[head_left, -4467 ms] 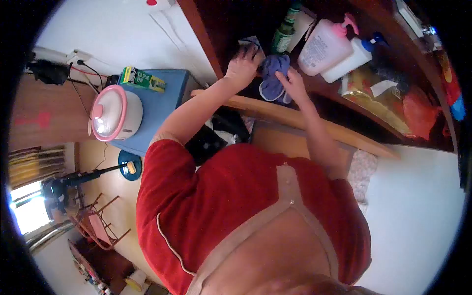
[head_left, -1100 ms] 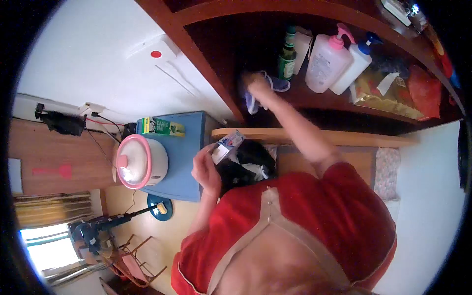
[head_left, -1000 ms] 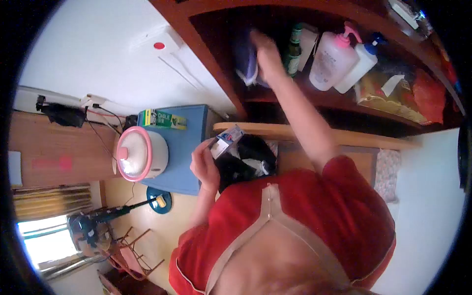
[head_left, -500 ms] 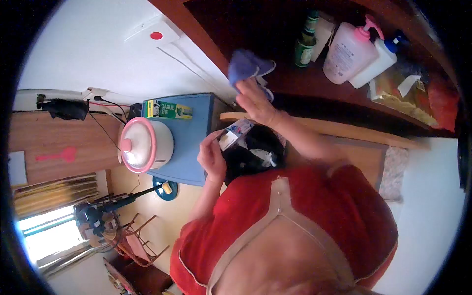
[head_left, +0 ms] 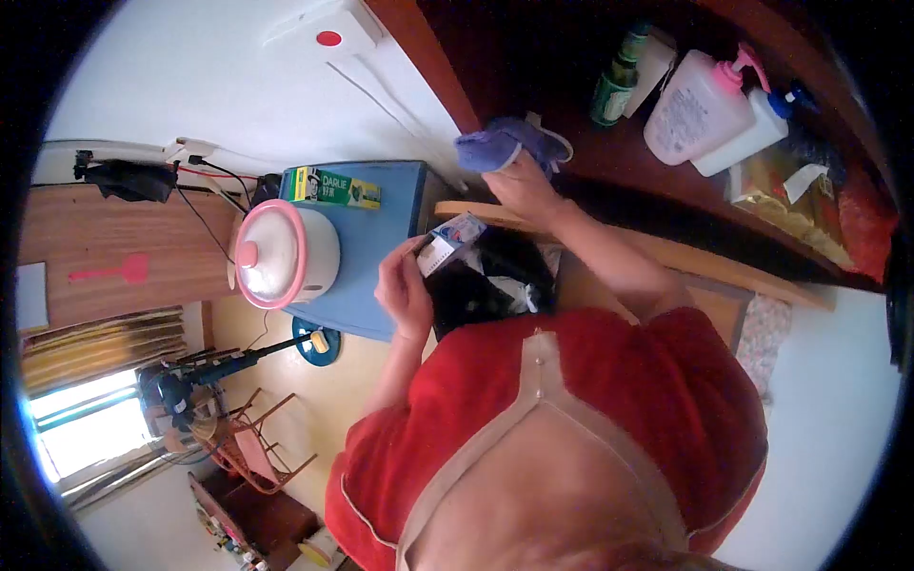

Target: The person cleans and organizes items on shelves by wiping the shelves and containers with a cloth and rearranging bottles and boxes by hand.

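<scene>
Curtains (head_left: 105, 350) of yellow-brown striped fabric hang above a bright window (head_left: 90, 430) at the far left. Next comes a chair (head_left: 252, 449) with a pink seat and reddish-brown frame, then a round dark teal base (head_left: 328, 354) with a black stem. A white rice cooker (head_left: 283, 255) with a pink rim and pink lid knob stands on a blue cabinet (head_left: 373, 249), just beside a green-and-yellow DARLIE carton (head_left: 333, 187).

The left hand (head_left: 407, 293) pinches the near end of a small white-and-blue printed box (head_left: 455, 238), which is tilted over a black bundle (head_left: 490, 297) showing patches of white. Farther right, the right hand (head_left: 526, 192) grips the lower edge of a soft purple-blue cloth piece (head_left: 490, 147) with pale edging. The cloth is bunched at the left end of a dark red-brown wooden shelf (head_left: 571, 109); whether it touches the wood, I cannot tell.

Along the shelf are a green glass bottle (head_left: 612, 95), a pale pink pump bottle (head_left: 695, 112), a white bottle (head_left: 747, 138) with a blue pump, a gold-coloured package (head_left: 785, 200) and finally a crumpled red plastic bag (head_left: 868, 240).
</scene>
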A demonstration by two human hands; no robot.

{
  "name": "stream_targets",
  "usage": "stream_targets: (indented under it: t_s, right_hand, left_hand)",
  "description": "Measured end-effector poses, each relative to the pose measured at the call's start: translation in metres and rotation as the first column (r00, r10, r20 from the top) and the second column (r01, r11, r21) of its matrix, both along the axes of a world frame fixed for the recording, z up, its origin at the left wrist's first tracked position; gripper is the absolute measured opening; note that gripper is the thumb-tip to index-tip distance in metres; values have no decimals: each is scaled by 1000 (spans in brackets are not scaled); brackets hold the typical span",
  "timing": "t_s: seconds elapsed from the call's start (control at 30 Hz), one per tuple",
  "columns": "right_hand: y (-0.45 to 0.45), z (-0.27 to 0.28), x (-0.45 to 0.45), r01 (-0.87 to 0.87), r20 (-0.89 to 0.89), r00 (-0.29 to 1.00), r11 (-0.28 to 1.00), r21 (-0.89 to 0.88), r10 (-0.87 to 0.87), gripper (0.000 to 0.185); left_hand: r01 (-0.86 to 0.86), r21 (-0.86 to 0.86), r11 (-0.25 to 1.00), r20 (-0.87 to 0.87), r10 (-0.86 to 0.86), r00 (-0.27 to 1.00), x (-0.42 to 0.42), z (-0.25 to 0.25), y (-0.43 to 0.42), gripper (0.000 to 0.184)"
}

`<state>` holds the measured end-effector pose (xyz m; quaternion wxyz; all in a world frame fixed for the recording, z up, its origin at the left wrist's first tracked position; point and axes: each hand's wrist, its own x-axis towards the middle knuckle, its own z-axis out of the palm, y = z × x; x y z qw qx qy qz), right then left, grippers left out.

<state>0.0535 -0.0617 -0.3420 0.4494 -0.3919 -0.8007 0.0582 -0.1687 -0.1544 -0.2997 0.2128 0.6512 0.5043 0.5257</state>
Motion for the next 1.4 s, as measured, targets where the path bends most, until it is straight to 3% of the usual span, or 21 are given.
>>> stream_targets:
  t_s: [0.1, 0.2, 0.27, 0.33, 0.47, 0.57, 0.63, 0.67, 0.73, 0.87, 0.93, 0.97, 1.03, 1.07, 1.13, 1.17, 1.2, 1.23, 1.27, 1.33, 1.4]
  right_hand:
    - [-1, -4, 11, 29, 68, 997, 999, 15, -30, 39]
    - [49, 21, 19, 275, -270, 933, 956, 101, -240, 42]
    - [100, 49, 31, 571, -352, 781, 818, 67, -516, 44]
    - [157, 73, 53, 673, -259, 735, 720, 171, -626, 42]
    - [198, 84, 66, 766, -313, 642, 567, 303, -700, 38]
    - [191, 54, 58, 872, -207, 469, 414, 259, -858, 35]
    - [192, 11, 55, 909, -101, 376, 388, -153, -921, 39]
    - [190, -8, 52, 912, -99, 372, 383, -149, -923, 39]
    - [179, -34, 46, 945, -55, 202, 209, -250, -978, 41]
    - [150, -43, 44, 922, 83, 330, 302, -244, -940, 45]
    - [131, -54, 46, 913, 216, 296, 342, 221, -930, 36]
    - [122, -45, 48, 911, 228, 306, 354, 213, -924, 36]
    - [113, -4, 61, 763, 474, 591, 643, -66, -653, 31]
    - [118, 3, 65, 754, 481, 602, 652, -81, -637, 31]
    - [147, 6, 77, 546, 461, 831, 613, -571, -311, 33]
    - [164, -12, 87, 533, 458, 839, 611, -585, -293, 33]
    - [178, -40, 99, 499, 483, 814, 812, -301, -322, 32]
    - [168, -53, 94, 446, 485, 814, 879, -170, -319, 32]
    - [158, -66, 89, 390, 490, 807, 920, -26, -329, 31]
    - [130, -43, 79, 505, 347, 852, 788, -353, -392, 31]
    - [86, -39, 68, 461, 327, 870, 846, -269, -370, 29]
  left_hand:
    - [1, 25, 1000, -17, 0, 1000, -3, 0, 1, 14]
    - [-32, 51, 998, -75, 36, 997, 0, 4, 3, 14]
    - [-41, 69, 997, -93, 47, 995, 2, 8, 1, 14]
    - [-38, 80, 996, -41, 42, 998, 0, 3, 2, 12]
    - [11, 69, 998, -2, -11, 1000, -3, -4, 4, 13]
    - [9, -8, 1000, 0, -9, 1000, -8, -5, 0, 13]
    - [21, 32, 999, 30, -22, 999, -8, -7, 4, 12]
    - [26, 31, 999, 34, -27, 999, -9, -9, 6, 12]
    - [23, 44, 999, 46, -25, 999, -12, -13, 7, 12]
    - [9, -1, 1000, -15, -9, 1000, -11, -13, 12, 13]
    - [28, -5, 1000, 11, -28, 1000, -8, -16, 15, 14]
    - [19, -19, 1000, 7, -18, 1000, -6, -16, 17, 14]
    - [47, 37, 998, 53, -49, 997, 0, -17, 20, 12]
    - [41, 47, 998, 11, -42, 999, 6, -8, 18, 12]
    - [49, 45, 998, 45, -51, 998, 12, -11, 17, 12]
    - [67, 55, 996, 88, -72, 994, 14, -14, 16, 12]
    - [77, 54, 996, 91, -81, 992, 15, -17, 15, 12]
    - [40, 25, 999, -34, -40, 999, 17, -11, 11, 13]
    - [67, 14, 998, 19, -68, 998, 22, -6, 7, 13]
    - [95, -3, 996, 72, -94, 993, 26, -4, 2, 13]
    - [108, 42, 993, 76, -111, 991, 28, -3, 3, 12]
